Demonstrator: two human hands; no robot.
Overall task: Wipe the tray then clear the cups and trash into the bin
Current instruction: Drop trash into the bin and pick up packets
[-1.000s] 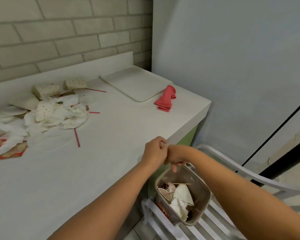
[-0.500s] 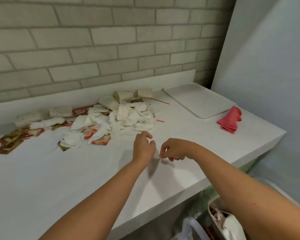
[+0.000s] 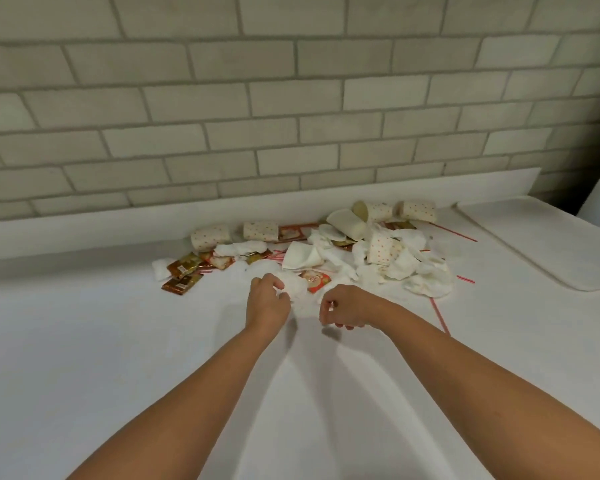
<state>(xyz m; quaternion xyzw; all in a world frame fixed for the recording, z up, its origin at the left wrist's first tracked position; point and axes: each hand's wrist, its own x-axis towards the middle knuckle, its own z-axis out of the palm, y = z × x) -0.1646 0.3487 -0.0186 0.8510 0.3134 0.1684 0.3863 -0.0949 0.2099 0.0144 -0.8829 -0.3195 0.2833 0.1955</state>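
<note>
A heap of trash lies against the back of the white counter [image 3: 84, 341]: dotted paper cups [image 3: 381, 250] on their sides, crumpled white napkins [image 3: 426, 282], red and brown sachets [image 3: 182, 271] and thin red straws [image 3: 440, 317]. My left hand [image 3: 267, 301] is at the heap's near edge, its curled fingers closing on a crumpled napkin [image 3: 297, 289]. My right hand [image 3: 347, 308] hovers just to the right of it with fingers curled and thumb near the forefinger; I see nothing in it. The white tray [image 3: 548, 244] lies flat at the far right. The bin is out of view.
A grey brick wall [image 3: 291, 116] and a low white backsplash [image 3: 84, 230] close off the counter behind the heap. More dotted cups [image 3: 210, 237] lie by the backsplash on the left.
My view has swung left from the bin and chair to the counter. Both hands moved from over the bin to the trash heap, and the left hand has reached a napkin.
</note>
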